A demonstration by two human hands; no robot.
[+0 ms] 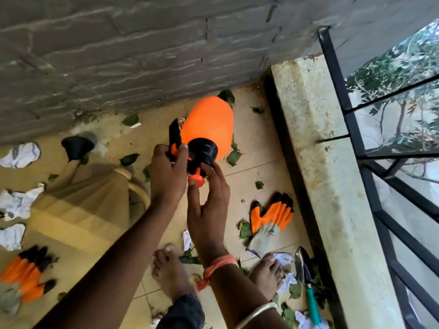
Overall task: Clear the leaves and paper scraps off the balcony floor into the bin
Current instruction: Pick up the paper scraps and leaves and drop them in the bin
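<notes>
Over the littered balcony floor (256, 143), the left hand (168, 172) and right hand (209, 210) hold an orange sprayer (209, 124) at centre frame.
Crumpled paper scraps (20, 151) lie along the left edge beside a beige watering can (78, 205), with a glove (26, 276) lower left. The left hand wraps the sprayer's black handle; the right hand pinches its cap and pump knob. Leaves (234, 155) are scattered beneath the sprayer and around a second glove (273, 214) and a trowel (306, 269) at lower right.
</notes>
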